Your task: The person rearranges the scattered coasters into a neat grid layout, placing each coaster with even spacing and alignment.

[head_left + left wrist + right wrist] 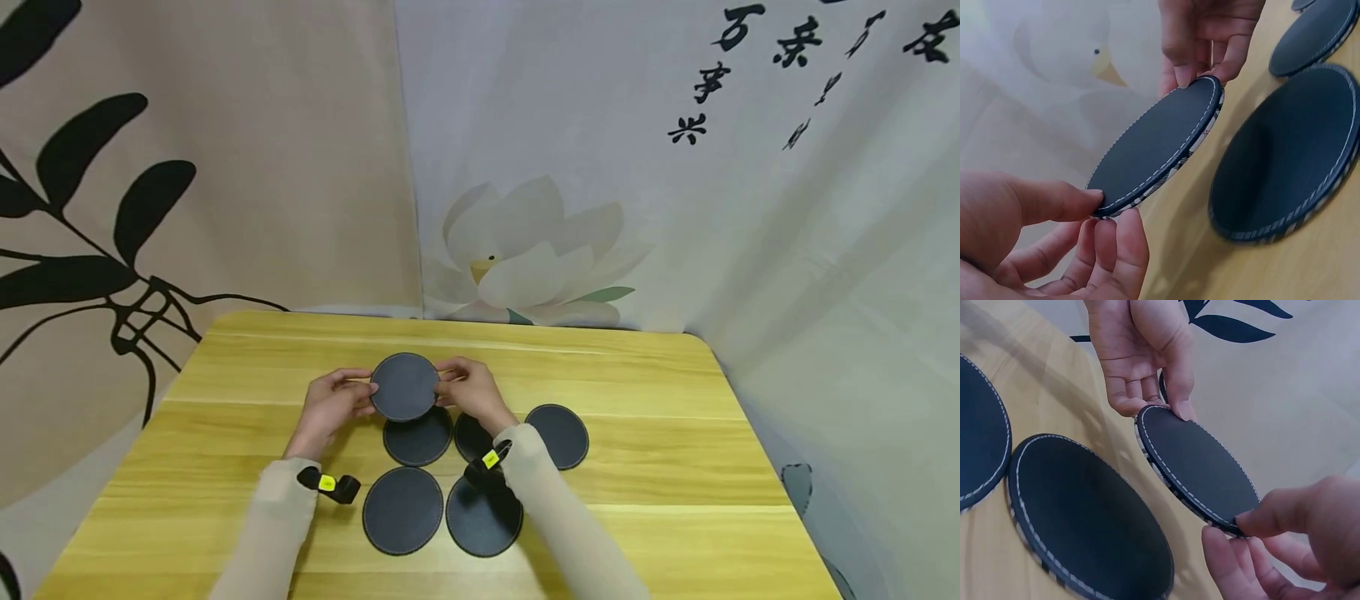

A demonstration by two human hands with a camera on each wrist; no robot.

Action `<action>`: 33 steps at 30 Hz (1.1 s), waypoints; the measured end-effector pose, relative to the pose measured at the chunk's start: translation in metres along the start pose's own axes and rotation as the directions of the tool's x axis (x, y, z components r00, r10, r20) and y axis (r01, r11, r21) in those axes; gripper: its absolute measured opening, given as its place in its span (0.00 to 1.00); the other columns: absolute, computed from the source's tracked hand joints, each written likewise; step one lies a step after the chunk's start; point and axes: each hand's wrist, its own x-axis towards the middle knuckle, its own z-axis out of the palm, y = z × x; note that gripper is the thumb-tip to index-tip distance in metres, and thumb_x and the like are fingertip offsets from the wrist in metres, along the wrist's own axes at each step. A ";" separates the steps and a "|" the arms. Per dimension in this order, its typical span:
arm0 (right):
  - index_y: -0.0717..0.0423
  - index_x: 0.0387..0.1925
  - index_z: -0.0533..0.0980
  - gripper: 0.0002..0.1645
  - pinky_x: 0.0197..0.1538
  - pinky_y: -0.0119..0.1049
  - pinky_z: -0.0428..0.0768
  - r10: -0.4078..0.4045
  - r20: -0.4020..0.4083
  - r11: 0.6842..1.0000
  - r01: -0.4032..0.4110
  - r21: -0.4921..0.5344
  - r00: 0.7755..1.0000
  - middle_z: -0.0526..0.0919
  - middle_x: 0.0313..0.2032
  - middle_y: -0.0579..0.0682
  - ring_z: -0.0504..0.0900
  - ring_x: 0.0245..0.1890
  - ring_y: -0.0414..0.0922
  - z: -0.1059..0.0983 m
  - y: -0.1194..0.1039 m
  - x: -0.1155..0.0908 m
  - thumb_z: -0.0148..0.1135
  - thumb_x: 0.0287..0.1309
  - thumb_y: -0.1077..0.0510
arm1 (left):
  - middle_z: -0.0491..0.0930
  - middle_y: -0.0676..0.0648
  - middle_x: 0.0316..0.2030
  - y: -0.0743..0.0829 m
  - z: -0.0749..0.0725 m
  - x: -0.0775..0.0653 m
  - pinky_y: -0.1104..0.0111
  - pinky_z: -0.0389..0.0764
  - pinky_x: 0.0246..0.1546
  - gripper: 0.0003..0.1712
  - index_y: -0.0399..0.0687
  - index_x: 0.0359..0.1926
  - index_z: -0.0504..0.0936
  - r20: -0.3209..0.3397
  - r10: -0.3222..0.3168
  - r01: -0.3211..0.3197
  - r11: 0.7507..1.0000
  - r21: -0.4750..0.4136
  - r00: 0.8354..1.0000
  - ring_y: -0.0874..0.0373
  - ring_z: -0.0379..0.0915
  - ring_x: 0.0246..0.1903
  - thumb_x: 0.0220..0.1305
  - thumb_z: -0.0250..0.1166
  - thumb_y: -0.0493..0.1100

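A round dark coaster (405,387) with pale stitching round its rim is held above the table by both hands. My left hand (330,406) pinches its left edge, thumb on top and fingers beneath. On the opposite edge my right hand (474,390) grips it the same way. In the left wrist view the raised coaster (1157,144) shows a patterned underside edge. Just below it on the table lies another coaster (418,438). The right wrist view shows the held coaster (1200,465) apart from the one under it (1088,515).
Two coasters lie nearer the front, one on the left (402,511) and one on the right (483,521). Another (471,435) is partly hidden by the right wrist, and one more (557,437) lies right of it. The wooden table (660,467) meets printed curtains (315,167) behind.
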 end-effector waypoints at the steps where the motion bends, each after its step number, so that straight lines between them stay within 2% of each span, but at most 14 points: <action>1: 0.61 0.57 0.81 0.21 0.46 0.50 0.90 0.000 0.000 1.000 0.000 -0.003 1.000 0.79 0.42 0.58 0.87 0.37 0.63 -0.003 0.000 -0.003 0.69 0.61 0.65 | 0.83 0.48 0.40 0.000 0.003 -0.001 0.63 0.89 0.42 0.23 0.35 0.64 0.76 0.000 0.002 -0.002 1.000 -0.004 1.000 0.62 0.82 0.33 0.71 0.64 0.35; 8: 0.60 0.57 0.80 0.22 0.47 0.52 0.89 0.008 -0.014 1.000 -0.008 0.013 1.000 0.78 0.43 0.59 0.86 0.40 0.63 -0.023 -0.002 -0.019 0.68 0.61 0.66 | 0.80 0.47 0.39 0.004 0.025 -0.008 0.67 0.89 0.38 0.22 0.34 0.62 0.78 0.017 0.020 -0.019 0.999 -0.044 1.000 0.61 0.82 0.32 0.70 0.65 0.34; 12: 0.60 0.58 0.80 0.22 0.48 0.51 0.89 0.018 -0.044 1.000 -0.018 0.019 0.999 0.78 0.44 0.60 0.86 0.37 0.55 -0.035 -0.003 -0.029 0.67 0.61 0.67 | 0.80 0.45 0.38 0.005 0.038 -0.011 0.67 0.89 0.37 0.20 0.34 0.61 0.78 0.034 0.037 -0.035 0.998 -0.058 0.999 0.59 0.82 0.32 0.69 0.65 0.33; 18: 0.58 0.59 0.79 0.23 0.48 0.48 0.90 0.062 -0.061 0.998 -0.061 0.015 0.996 0.79 0.46 0.61 0.86 0.35 0.47 -0.048 0.002 -0.045 0.65 0.63 0.68 | 0.81 0.44 0.38 0.000 0.055 -0.018 0.65 0.90 0.37 0.18 0.36 0.58 0.80 0.040 0.024 -0.022 0.999 -0.049 0.999 0.57 0.83 0.32 0.69 0.64 0.31; 26: 0.57 0.57 0.80 0.21 0.46 0.48 0.90 0.060 -0.102 0.998 -0.059 0.013 0.993 0.79 0.46 0.60 0.87 0.37 0.47 -0.070 0.008 -0.066 0.65 0.63 0.67 | 0.81 0.42 0.35 -0.001 0.084 -0.029 0.67 0.89 0.31 0.15 0.34 0.53 0.82 0.044 0.058 -0.055 0.997 -0.054 0.997 0.57 0.83 0.28 0.66 0.65 0.29; 33: 0.57 0.56 0.81 0.19 0.43 0.46 0.90 0.074 -0.141 0.997 -0.075 -0.002 0.987 0.79 0.43 0.58 0.87 0.37 0.47 -0.088 0.015 -0.084 0.65 0.64 0.67 | 0.81 0.41 0.33 -0.005 0.107 -0.039 0.62 0.90 0.31 0.14 0.35 0.50 0.83 0.077 0.086 -0.082 0.995 -0.056 0.993 0.55 0.82 0.25 0.64 0.66 0.28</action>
